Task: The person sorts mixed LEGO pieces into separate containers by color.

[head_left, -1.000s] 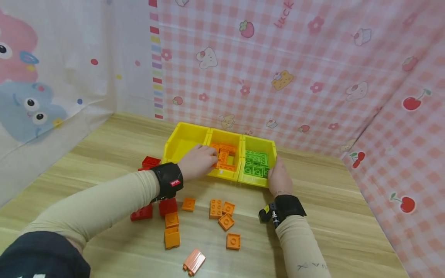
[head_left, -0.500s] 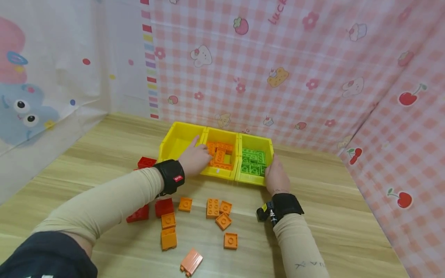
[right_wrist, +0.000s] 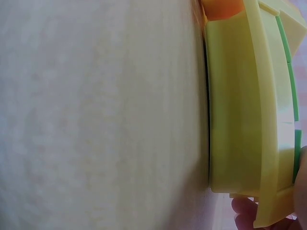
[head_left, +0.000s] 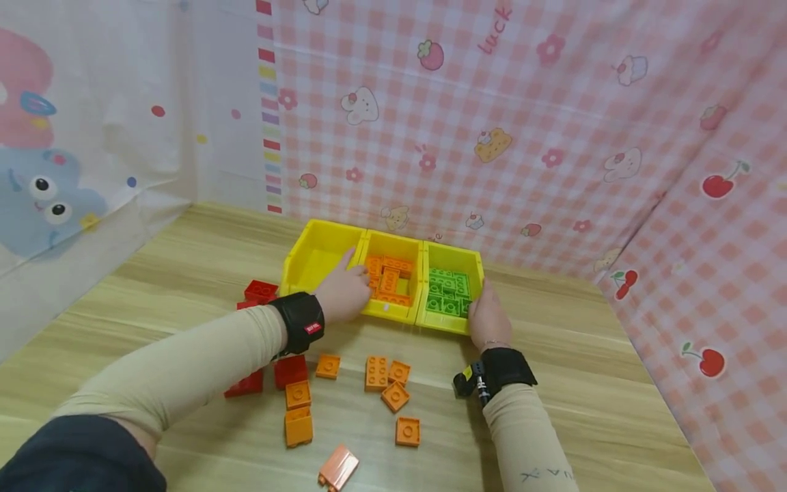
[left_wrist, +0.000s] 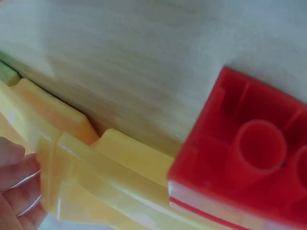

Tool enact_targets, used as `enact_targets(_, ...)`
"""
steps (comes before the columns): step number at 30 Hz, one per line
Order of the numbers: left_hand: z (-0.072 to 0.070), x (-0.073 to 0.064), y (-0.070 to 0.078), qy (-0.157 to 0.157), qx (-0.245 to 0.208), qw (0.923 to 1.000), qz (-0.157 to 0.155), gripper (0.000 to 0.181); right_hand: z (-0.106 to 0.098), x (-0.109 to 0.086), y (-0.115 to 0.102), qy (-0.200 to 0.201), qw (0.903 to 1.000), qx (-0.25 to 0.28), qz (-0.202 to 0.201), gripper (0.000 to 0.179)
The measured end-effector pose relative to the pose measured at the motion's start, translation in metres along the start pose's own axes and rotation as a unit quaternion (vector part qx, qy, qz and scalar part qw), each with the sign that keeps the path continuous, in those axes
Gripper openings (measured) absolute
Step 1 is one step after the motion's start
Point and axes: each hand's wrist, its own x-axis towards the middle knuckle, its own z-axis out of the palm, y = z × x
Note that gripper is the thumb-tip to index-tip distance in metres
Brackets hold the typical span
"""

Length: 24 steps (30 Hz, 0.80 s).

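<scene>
Three yellow storage bins stand joined in a row, seen in the head view near the back wall. My left hand holds the wall between the left and middle bins, its fingers on both sides; in the left wrist view several fingers lie against that wall. At the row's far right end, my right hand grips the outer side wall, with fingertips outside it in the right wrist view. Orange building bricks lie in the middle bin, and green bricks fill much of the right one.
Red bricks lie under and beside the left forearm, one red brick close to the left wrist camera. Loose orange bricks are scattered in front of the bins, with a salmon brick nearest. A patterned cloth hangs behind.
My left hand has drawn back left from the orange bricks in the middle bin to the dividing wall. My right hand keeps its place at the right end; the view shifted slightly.
</scene>
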Motion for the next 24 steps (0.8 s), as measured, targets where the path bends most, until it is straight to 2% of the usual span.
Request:
enact_targets(4, -0.008, -0.019, -0.001, 0.046, -0.012, 0.9986, 0.021, 0.011, 0.000, -0.001, -0.003, -0.005, 1.0000, -0.003, -0.003, 0.052)
enact_targets(7, -0.019, -0.039, -0.001, 0.058, -0.047, 0.9966, 0.033, 0.007, 0.000, -0.001, -0.004, -0.010, 0.9999, -0.008, -0.005, 0.053)
enact_targets(11, -0.033, -0.067, 0.000, 0.035, -0.098, 0.9940, 0.034, 0.013, -0.003, -0.001, -0.003, -0.011, 0.9999, -0.010, -0.007, 0.053)
enact_targets(15, -0.036, -0.089, 0.005, 0.002, -0.114, 0.9926, 0.042, 0.018, -0.007, -0.002, -0.001, -0.012, 0.9999, -0.008, -0.009, 0.053)
enact_targets(20, -0.028, -0.102, 0.016, 0.000, -0.093, 0.9923, 0.082, 0.018, -0.008, -0.004, -0.001, -0.002, 0.9999, -0.011, -0.006, 0.052)
enact_targets(24, -0.024, -0.107, 0.022, -0.008, -0.089, 0.9917, 0.092, 0.018, -0.004, -0.006, -0.005, 0.007, 0.9999, -0.004, -0.008, 0.051)
